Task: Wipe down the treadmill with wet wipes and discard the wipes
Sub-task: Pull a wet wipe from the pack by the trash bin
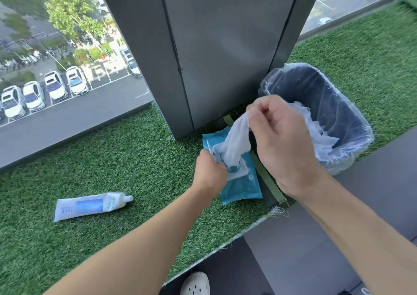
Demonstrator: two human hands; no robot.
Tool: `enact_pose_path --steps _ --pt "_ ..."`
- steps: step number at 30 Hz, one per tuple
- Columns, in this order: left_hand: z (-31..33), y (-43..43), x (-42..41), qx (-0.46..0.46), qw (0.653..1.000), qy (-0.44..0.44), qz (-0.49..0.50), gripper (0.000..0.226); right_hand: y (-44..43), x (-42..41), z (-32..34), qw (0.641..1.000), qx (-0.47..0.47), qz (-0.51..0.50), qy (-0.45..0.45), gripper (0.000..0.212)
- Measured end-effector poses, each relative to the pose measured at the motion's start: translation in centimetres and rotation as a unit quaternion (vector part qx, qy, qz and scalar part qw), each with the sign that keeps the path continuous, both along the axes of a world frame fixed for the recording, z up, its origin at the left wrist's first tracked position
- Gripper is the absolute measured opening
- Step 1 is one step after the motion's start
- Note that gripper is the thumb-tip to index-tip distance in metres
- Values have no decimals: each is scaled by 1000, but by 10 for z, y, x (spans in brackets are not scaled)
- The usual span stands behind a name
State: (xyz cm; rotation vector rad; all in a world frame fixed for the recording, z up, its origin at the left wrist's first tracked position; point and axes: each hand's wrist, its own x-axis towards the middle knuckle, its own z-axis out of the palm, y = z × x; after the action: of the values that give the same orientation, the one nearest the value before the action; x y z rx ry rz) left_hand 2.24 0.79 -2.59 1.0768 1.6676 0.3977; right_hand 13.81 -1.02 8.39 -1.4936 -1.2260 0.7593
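A teal pack of wet wipes [242,185] lies on the green turf ledge [135,159] with its white lid flap lifted. My left hand [209,172] presses on the pack's left side at the flap. My right hand [282,141] pinches a white wet wipe [237,143] above the pack. The wipe's lower end is still in the pack's opening. A dark bin [343,114] lined with a clear bag stands just right of the pack and holds several crumpled white wipes [320,139]. No treadmill is in view.
A white and blue tube [92,205] lies on the turf at the left. A grey pillar [214,53] rises behind the pack, with windows on both sides. Grey floor and a white shoe [196,283] lie below the ledge's front edge.
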Motion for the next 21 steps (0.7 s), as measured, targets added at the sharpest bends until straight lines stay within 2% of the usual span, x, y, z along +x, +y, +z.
enact_pose_path --steps 4,6,9,11,13,15,17,19,21 --pt "9 -6 -1 -19 1000 -13 14 23 12 9 6 998 7 -36 51 16" --pt "9 -8 -3 -16 999 -30 22 22 17 17 16 996 27 -6 79 14" --pt "10 -7 -4 -20 998 -42 34 24 18 30 34 996 86 -5 -7 13" --pt "12 -7 -4 -19 998 -44 36 26 15 35 37 995 91 -27 -9 15" --pt "15 -8 -4 -16 998 -48 34 24 12 34 28 999 38 -22 -2 18" --pt "17 -8 -4 -13 998 -50 36 22 7 31 5 996 -59 28 -66 15" --pt "17 -8 -5 -10 998 -48 34 21 -5 23 -24 970 -169 122 -126 10" --pt "19 -9 -6 -10 998 -52 28 21 -15 15 -50 930 -243 196 -196 29" --pt "18 -8 -7 -6 998 -60 23 22 -16 9 -72 896 -281 225 -260 50"
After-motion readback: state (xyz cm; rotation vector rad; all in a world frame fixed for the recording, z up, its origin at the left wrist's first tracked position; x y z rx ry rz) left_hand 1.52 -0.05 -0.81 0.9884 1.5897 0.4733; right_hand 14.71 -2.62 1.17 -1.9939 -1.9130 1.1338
